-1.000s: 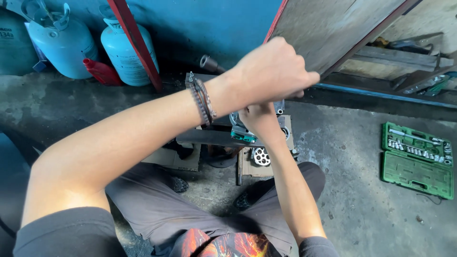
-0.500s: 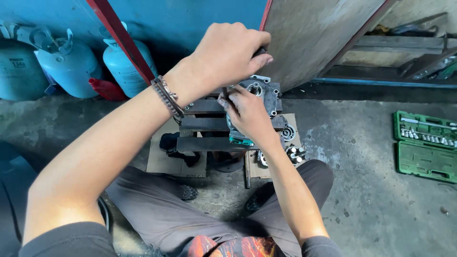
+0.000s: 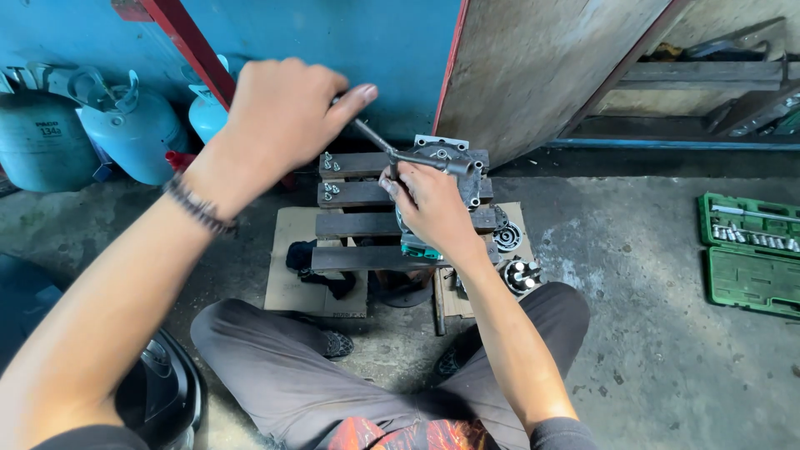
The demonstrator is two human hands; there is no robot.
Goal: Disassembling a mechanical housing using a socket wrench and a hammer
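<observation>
Head view shows the left hand wrapped around the wrench handle, up above the stool. On top of the stool sits the metal part, and the right hand presses on it. Blue tanks stand left of the stool.

Slatted wooden stool on concrete floor — carries metal engine part; cardboard underneath.

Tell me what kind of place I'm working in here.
Likely a small repair workshop, perhaps for cooling or vehicle parts. Gas cylinders stand by the blue wall, a green socket set lies open on the concrete floor, and the left hand swings a wrench on a metal housing.
</observation>
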